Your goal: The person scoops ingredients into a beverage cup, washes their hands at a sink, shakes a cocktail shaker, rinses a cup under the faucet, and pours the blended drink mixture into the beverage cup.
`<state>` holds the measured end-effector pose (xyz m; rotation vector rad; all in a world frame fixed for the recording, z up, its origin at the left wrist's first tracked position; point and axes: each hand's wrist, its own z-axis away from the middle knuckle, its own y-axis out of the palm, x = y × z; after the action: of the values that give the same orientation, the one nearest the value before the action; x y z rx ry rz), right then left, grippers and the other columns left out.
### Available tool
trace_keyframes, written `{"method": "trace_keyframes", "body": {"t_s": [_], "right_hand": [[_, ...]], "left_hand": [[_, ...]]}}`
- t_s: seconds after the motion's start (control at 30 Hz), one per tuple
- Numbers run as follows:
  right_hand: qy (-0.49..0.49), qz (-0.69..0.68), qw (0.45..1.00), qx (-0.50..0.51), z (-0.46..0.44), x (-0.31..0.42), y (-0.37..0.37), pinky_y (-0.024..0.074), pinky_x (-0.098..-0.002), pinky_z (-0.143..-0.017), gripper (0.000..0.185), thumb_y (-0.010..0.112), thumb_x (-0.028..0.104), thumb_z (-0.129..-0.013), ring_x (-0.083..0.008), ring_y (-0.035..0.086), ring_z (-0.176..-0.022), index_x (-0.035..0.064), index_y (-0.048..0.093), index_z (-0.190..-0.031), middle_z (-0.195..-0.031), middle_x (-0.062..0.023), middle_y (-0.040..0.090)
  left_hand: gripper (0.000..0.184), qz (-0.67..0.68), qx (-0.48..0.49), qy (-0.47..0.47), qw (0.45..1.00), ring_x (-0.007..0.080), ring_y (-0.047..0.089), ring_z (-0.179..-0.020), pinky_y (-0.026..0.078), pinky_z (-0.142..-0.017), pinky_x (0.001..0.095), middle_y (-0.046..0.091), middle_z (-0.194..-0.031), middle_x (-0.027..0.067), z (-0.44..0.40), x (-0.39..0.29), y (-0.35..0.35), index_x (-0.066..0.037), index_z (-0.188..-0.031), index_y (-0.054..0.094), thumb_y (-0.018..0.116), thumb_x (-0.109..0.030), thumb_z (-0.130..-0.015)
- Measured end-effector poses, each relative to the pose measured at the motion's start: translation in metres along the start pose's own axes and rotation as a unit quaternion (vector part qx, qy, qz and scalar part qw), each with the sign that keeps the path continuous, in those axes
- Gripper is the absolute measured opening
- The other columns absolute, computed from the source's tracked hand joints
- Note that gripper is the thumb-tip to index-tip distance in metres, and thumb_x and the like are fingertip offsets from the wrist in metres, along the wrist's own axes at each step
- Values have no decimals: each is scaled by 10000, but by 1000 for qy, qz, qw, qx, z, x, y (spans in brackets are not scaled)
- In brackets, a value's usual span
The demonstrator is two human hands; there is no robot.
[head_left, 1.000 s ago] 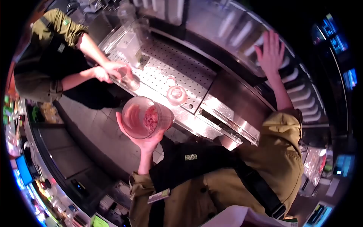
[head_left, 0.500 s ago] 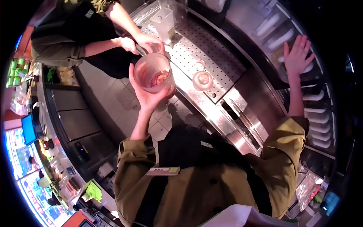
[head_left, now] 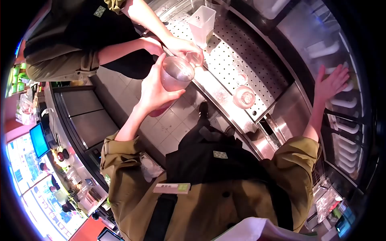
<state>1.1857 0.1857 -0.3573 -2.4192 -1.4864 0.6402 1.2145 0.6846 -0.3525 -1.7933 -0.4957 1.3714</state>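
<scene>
My left hand (head_left: 155, 86) is wrapped round a large clear plastic cup (head_left: 177, 83), which is tilted and looks reddish low on its side. What it holds is hard to make out. Right beside its rim, a co-worker's hand (head_left: 185, 48) holds a small clear cup (head_left: 194, 59). My right hand (head_left: 331, 82) is raised with fingers spread and holds nothing. It is nearest to a rack of white curved handles (head_left: 343, 103); I cannot tell whether it touches one.
A perforated steel drain tray (head_left: 257, 60) bears a tall clear container (head_left: 202, 24), a round clear vessel (head_left: 244, 97) and a small glass (head_left: 241, 78). The co-worker's dark apron (head_left: 84, 36) is close on the left. Tiled floor (head_left: 161, 132) shows below my left hand.
My left hand has tipped the large cup, so the reddish pieces seen inside before no longer show. My right hand stays spread by the handles. The whole view has shifted.
</scene>
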Motion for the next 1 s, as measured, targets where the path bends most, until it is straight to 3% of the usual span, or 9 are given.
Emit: {"method": "trace_keyframes", "body": {"t_s": [0.37,1.0], "right_hand": [[17,19,999,25,9,-3,15,45,-433,-1043,677,487,509,-798,-302,207,-1276,55,350,-1281,-1359,-144,278],[34,-6,999,21,10,1,18,9,-446,-1040,733,484,522,-788,-315,141,-1299,51,292,-1315,-1392,-149,208]], "left_hand": [[974,10,140,-7,990,349,493,-1045,408,-884,377,466,-1135,241,-39,4,-25,-17,-1285,235,756,-316,-518],[997,-65,186,30,980,378,526,-969,441,-816,407,481,-1103,256,-52,2,-32,-47,-1298,216,738,-367,-511]]}}
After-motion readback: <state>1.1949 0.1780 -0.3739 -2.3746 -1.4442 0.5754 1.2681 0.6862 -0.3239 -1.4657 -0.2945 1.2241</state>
